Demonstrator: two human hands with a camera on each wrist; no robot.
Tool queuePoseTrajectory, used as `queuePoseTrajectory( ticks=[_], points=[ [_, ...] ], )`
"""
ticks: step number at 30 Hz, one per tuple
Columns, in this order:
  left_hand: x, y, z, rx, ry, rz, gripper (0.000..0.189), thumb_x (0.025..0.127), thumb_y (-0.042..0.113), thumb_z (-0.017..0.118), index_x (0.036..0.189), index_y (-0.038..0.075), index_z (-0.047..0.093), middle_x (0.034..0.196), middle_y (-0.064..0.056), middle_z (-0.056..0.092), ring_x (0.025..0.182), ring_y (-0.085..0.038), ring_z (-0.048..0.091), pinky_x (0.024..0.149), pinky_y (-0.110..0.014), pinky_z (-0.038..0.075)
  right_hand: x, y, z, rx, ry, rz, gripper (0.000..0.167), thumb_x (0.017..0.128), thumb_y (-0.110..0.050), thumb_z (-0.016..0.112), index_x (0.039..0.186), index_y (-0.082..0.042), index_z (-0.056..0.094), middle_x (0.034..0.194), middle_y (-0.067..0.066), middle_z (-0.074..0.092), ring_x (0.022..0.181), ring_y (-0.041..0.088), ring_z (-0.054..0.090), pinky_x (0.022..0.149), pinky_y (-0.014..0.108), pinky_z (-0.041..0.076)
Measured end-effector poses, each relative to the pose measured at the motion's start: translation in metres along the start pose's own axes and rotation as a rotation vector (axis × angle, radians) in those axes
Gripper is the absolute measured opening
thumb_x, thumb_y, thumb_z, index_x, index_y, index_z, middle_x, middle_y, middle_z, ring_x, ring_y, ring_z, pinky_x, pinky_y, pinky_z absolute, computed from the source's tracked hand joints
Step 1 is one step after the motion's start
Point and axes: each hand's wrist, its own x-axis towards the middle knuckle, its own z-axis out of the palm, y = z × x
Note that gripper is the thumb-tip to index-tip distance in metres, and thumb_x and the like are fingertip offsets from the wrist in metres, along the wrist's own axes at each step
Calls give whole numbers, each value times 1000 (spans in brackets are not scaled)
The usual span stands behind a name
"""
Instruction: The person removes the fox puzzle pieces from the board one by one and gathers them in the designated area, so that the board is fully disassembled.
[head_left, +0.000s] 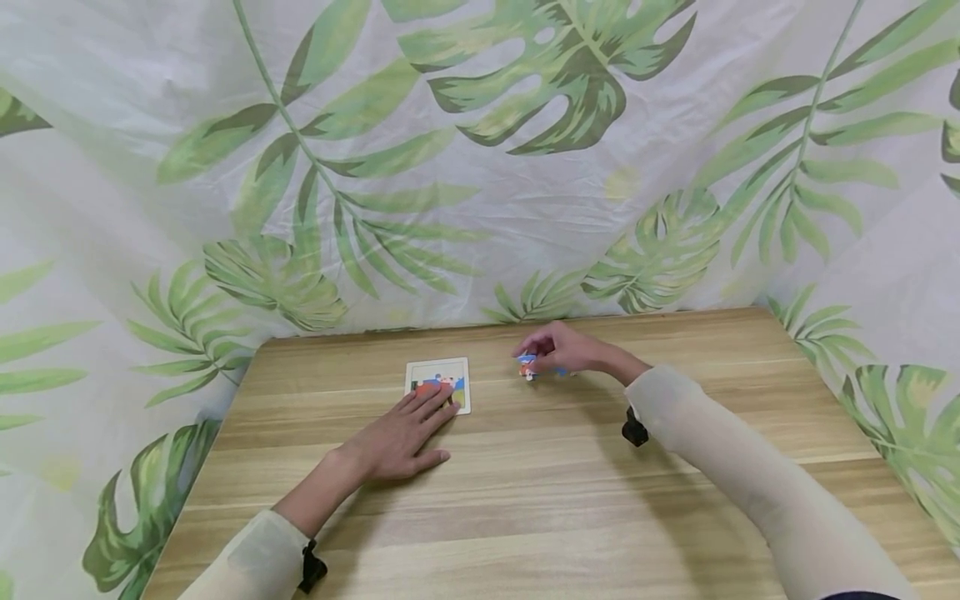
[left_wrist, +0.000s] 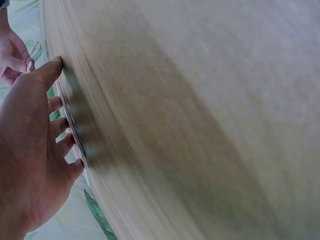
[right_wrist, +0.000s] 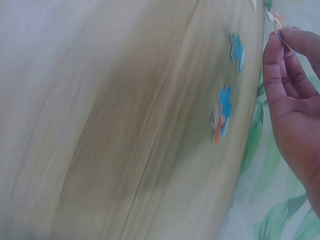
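Note:
A square picture board (head_left: 438,371) with a pale border lies toward the back of the table. My left hand (head_left: 401,437) rests its outstretched fingertips on the board's lower part and hides some of the picture. My right hand (head_left: 558,346) is to the right of the board and pinches a small colourful puzzle piece (right_wrist: 278,22) between thumb and fingers. On the table near that hand lie two more puzzle pieces, a blue one (right_wrist: 237,52) and a blue-and-orange one (right_wrist: 224,111). In the head view the right hand mostly covers these two.
The wooden table (head_left: 510,508) runs back to a leaf-patterned cloth (head_left: 420,192) that hangs behind it and at both sides. Black wrist cameras sit under both sleeves, such as the right one (head_left: 634,428).

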Motion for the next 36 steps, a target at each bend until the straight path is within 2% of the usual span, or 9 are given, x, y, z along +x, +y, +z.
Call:
queuePoseTrajectory(
  ticks=[5, 9, 13, 23, 30, 36],
  points=[
    [-1, 0, 0, 4, 5, 4, 74, 109, 51, 51, 168, 9, 31, 176, -18, 19, 162, -37, 18, 127, -63, 25, -13, 4, -11, 12, 8, 6, 33, 99, 4, 69, 131, 10, 69, 101, 18, 72, 79, 18, 60, 70, 32, 54],
    [-1, 0, 1, 3, 1, 0, 75, 109, 51, 51, 168, 10, 30, 176, -17, 18, 162, -37, 18, 127, -63, 24, -23, 9, -20, -10, 33, 6, 33, 98, 4, 69, 130, 11, 69, 102, 18, 72, 79, 15, 58, 69, 25, 51],
    [0, -1, 2, -2, -3, -7, 74, 110, 51, 50, 168, 10, 30, 176, -17, 18, 162, -37, 18, 127, -63, 23, -33, 14, -28, -36, 61, 8, 32, 97, 4, 71, 128, 11, 70, 103, 19, 72, 83, 15, 60, 70, 24, 51],
    [1, 0, 1, 0, -20, -16, 75, 109, 52, 51, 168, 11, 30, 176, -17, 16, 163, -37, 16, 128, -62, 22, -58, 24, -44, -40, 75, 50, 33, 95, 9, 68, 128, 13, 69, 105, 20, 72, 90, 24, 65, 75, 35, 58],
    [2, -1, 1, 4, -20, -15, 75, 109, 52, 50, 168, 10, 30, 176, -17, 17, 162, -38, 17, 128, -63, 23, -69, 31, -50, -78, 66, 55, 31, 93, 11, 69, 124, 11, 72, 96, 16, 71, 79, 14, 59, 66, 23, 51],
    [1, 0, 1, 1, -16, -10, 75, 109, 52, 51, 168, 10, 31, 176, -17, 17, 162, -38, 17, 127, -63, 24, -77, 39, -54, -81, 66, 79, 31, 92, 13, 70, 123, 10, 73, 97, 18, 72, 80, 19, 61, 65, 24, 51]
  ],
)
